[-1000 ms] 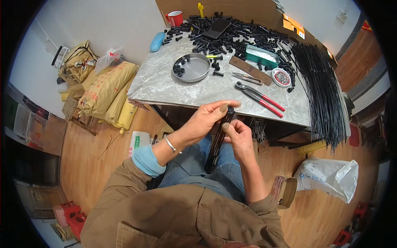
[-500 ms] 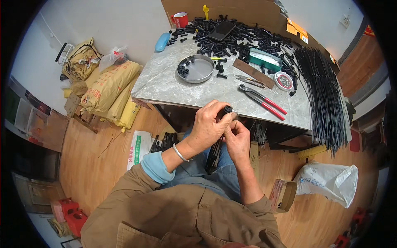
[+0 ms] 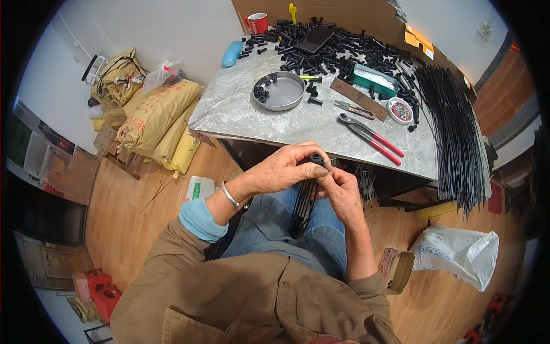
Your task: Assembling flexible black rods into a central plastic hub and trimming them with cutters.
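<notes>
My left hand (image 3: pixel 281 169) is closed around a black round-ended fitting (image 3: pixel 315 156), its open end facing up between thumb and forefinger. Below the hand, a bundle of thin black rods (image 3: pixel 302 215) hangs down over my lap; where it joins the fitting is hidden. My right hand (image 3: pixel 345 198) is pinched close against the left fingertips, beside the fitting. A fine, thin wire-like piece (image 3: pixel 330 160) shows at the fingertips, too small to make out well. Both hands are just in front of the table's near edge.
On the grey table (image 3: pixel 229 114) are a round metal tray (image 3: pixel 286 94) with black pieces, red-handled pliers (image 3: pixel 375 140), scissors (image 3: pixel 355 109), a dish of small metal parts (image 3: pixel 400 110), heaped black fittings (image 3: pixel 366 49) and long black rods (image 3: pixel 455 137). A white sack (image 3: pixel 452 252) lies on the floor.
The left hand has turned flatter, its thumb now lying across beside the fitting. The right hand has shifted slightly right and down. More of the hanging rods shows.
</notes>
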Demonstrator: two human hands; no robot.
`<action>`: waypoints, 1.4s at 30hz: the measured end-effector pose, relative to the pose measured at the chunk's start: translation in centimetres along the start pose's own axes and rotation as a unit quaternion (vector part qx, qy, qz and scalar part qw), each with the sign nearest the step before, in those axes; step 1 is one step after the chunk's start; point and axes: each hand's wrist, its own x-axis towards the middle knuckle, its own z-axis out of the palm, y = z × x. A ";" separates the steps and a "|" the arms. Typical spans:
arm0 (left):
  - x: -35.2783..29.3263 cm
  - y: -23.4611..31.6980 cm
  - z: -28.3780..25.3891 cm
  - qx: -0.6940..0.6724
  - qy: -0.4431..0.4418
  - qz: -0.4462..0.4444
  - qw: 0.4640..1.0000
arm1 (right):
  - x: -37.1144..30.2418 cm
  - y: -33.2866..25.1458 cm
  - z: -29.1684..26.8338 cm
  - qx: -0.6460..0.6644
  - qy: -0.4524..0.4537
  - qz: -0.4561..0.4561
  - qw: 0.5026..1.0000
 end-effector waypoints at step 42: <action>-1.8 -2.7 3.1 -0.257 0.354 -0.020 0.899 | 5.3 -3.7 -11.9 -0.687 0.202 -0.189 0.671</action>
